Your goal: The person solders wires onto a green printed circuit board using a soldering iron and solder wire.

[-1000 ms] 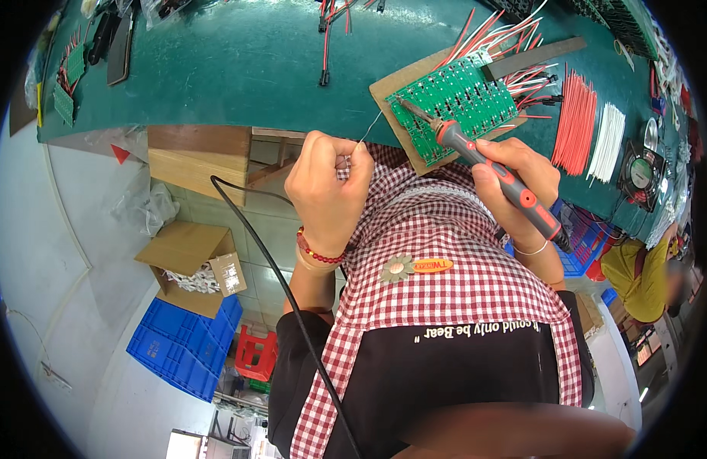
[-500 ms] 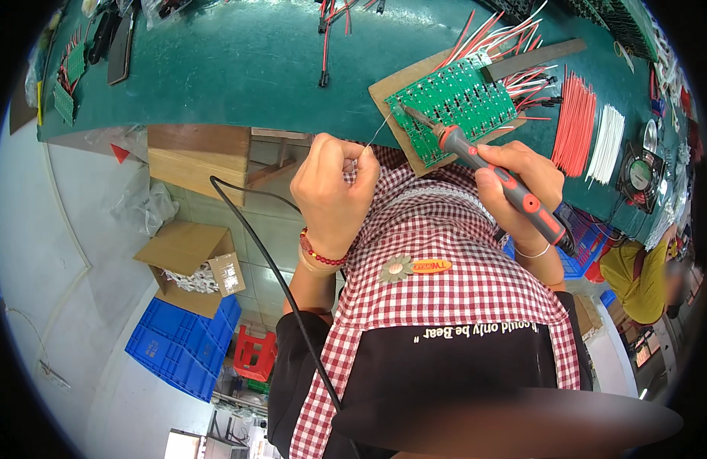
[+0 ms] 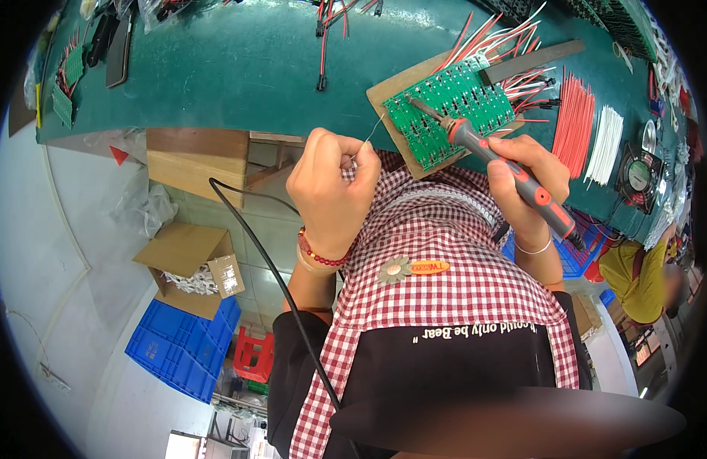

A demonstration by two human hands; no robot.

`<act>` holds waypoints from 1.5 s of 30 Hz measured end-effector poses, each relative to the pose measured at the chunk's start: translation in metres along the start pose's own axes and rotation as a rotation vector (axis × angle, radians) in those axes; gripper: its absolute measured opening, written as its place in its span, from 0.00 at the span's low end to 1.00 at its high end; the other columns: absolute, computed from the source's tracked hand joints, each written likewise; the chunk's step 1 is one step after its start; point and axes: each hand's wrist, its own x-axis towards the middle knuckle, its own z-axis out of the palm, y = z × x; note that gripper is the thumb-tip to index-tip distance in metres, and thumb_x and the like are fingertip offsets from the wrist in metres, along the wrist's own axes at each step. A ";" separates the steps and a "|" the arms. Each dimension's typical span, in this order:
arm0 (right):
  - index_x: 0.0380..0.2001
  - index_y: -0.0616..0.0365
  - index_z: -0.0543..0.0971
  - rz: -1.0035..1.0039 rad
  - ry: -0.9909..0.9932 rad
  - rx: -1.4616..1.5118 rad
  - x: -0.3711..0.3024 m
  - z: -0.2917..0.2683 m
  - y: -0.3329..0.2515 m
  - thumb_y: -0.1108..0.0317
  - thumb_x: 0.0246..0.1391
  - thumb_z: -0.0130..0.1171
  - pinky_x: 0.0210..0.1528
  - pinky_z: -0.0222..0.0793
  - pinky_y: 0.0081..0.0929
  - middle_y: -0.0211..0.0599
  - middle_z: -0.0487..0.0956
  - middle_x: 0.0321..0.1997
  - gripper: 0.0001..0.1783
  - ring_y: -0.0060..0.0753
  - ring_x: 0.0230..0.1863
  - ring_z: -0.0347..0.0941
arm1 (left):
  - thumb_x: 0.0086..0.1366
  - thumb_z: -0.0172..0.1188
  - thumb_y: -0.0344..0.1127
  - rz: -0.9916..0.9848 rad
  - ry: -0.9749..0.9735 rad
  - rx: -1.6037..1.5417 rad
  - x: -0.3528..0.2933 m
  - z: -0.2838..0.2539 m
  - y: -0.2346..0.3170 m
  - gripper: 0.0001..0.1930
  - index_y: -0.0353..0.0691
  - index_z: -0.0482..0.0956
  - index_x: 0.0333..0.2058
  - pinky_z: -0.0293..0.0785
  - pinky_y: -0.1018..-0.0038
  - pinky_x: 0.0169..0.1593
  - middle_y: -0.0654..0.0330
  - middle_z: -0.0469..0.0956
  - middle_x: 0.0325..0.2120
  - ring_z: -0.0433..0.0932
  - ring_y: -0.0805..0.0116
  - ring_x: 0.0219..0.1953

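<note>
Holding soldering iron (image 3: 541,196) at green circuit board (image 3: 464,99), 1 o'clock

Showing lettered orange badge (image 3: 428,267) and white shirt print (image 3: 480,333), 4 o'clock. Grasping iron in right hand (image 3: 546,165), pinching thin wire (image 3: 377,128) in left hand (image 3: 329,180). Since earlier frame, shifting tip (image 3: 425,108) toward 1–2 o'clock.

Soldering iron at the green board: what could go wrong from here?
The soldering iron has its tip over the crowded green board, so a slip might damage it. The thin wire pinched by the left hand could bend. The black cable crossing the left sleeve could snag.
</note>
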 end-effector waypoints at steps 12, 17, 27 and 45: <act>0.35 0.62 0.78 0.036 -0.132 0.022 0.002 -0.003 -0.009 0.80 0.40 0.63 0.25 0.72 0.25 0.42 0.80 0.25 0.14 0.35 0.23 0.78 | 0.47 0.64 0.21 0.006 0.004 0.003 -0.003 0.008 -0.004 0.10 0.39 0.69 0.22 0.63 0.73 0.20 0.62 0.69 0.19 0.68 0.68 0.16; 0.34 0.62 0.78 0.010 -0.016 0.030 -0.003 -0.006 -0.006 0.80 0.39 0.62 0.25 0.71 0.24 0.42 0.79 0.24 0.13 0.34 0.23 0.77 | 0.47 0.64 0.21 0.003 0.007 -0.025 -0.002 0.007 0.002 0.10 0.39 0.69 0.22 0.64 0.73 0.20 0.62 0.69 0.19 0.69 0.67 0.17; 0.33 0.61 0.80 -0.021 0.001 -0.042 0.005 0.001 0.002 0.80 0.36 0.62 0.20 0.65 0.23 0.37 0.76 0.19 0.15 0.29 0.17 0.72 | 0.51 0.63 0.20 0.024 0.000 -0.079 0.002 0.023 0.000 0.10 0.35 0.69 0.23 0.60 0.78 0.20 0.62 0.67 0.19 0.63 0.76 0.17; 0.33 0.62 0.80 -0.152 -0.136 -0.141 0.005 -0.005 -0.013 0.78 0.34 0.63 0.18 0.65 0.24 0.36 0.75 0.17 0.16 0.31 0.16 0.71 | 0.50 0.63 0.20 0.068 -0.026 -0.048 -0.001 0.028 0.000 0.09 0.36 0.69 0.22 0.63 0.75 0.20 0.61 0.69 0.19 0.65 0.72 0.17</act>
